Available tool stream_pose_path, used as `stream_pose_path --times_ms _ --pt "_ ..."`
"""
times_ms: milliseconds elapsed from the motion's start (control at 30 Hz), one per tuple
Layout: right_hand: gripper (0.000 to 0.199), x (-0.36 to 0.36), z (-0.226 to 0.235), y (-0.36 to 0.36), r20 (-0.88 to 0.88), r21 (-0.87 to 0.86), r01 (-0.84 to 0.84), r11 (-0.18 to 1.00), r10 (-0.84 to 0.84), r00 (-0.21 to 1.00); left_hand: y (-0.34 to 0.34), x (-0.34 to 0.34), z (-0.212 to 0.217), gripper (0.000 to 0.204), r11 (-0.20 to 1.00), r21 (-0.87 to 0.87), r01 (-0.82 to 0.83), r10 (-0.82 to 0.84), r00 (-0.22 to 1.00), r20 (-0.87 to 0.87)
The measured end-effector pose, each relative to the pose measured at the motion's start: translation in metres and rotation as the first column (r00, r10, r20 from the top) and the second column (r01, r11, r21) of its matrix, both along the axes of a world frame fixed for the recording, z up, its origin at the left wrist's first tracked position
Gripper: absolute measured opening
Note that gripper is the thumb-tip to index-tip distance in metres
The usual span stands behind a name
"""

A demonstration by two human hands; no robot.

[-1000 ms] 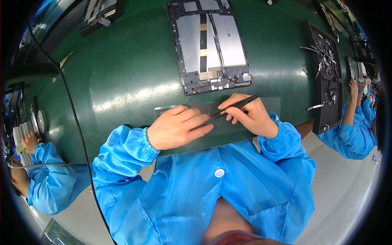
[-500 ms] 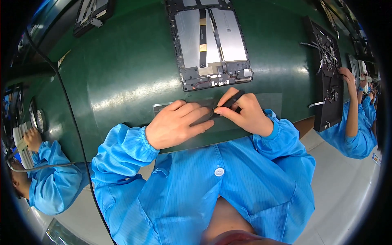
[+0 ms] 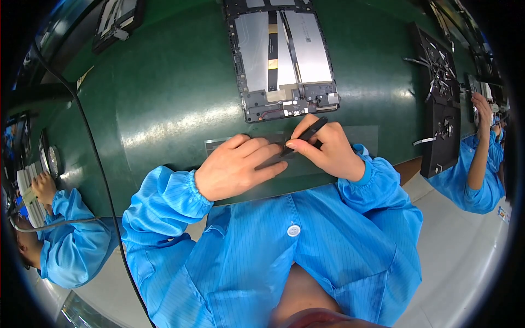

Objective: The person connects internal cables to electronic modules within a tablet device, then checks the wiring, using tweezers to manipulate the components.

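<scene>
Black tweezers (image 3: 313, 131) are pinched in my right hand (image 3: 331, 150), their tips pointing down and left beside my left fingertips. My left hand (image 3: 235, 167) lies flat with its fingers spread, resting on a thin see-through sheet (image 3: 361, 136) on the green table. Between my left index finger and thumb shows a small dark grey patch; I cannot make out whether it is a separate piece. Just beyond my hands lies an opened tablet (image 3: 284, 54), with silver plates, ribbon cables and circuit boards exposed.
A black tray (image 3: 440, 104) with loose cables and small parts stands at the right. Another opened device (image 3: 117, 24) lies at the far left. A black cable (image 3: 98, 147) runs down the left side. Co-workers in blue sleeves sit on both sides.
My right hand and the tweezers have shifted very slightly; my left hand stays put. The co-worker's hand at the right has moved away from the black tray.
</scene>
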State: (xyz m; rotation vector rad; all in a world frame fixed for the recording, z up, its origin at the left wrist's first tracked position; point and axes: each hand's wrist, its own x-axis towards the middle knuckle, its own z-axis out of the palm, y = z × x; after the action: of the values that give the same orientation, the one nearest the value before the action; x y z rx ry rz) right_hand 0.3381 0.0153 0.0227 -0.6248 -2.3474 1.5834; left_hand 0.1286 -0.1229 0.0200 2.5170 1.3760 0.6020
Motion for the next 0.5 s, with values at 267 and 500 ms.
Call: stream_pose_path --times_ms 267,500 --pt "0.015 -0.018 0.033 0.046 -0.053 -0.432 0.143 0.890 -0.183 0.982 0.006 -0.005 0.000 0.034 0.998 0.052 -0.046 0.040 0.994 0.104" --pt "0.021 -0.068 0.039 0.067 -0.007 -0.309 -0.014 0.951 0.012 1.000 0.015 -0.026 0.006 0.030 0.906 0.229 -0.357 0.327 0.932 0.159"
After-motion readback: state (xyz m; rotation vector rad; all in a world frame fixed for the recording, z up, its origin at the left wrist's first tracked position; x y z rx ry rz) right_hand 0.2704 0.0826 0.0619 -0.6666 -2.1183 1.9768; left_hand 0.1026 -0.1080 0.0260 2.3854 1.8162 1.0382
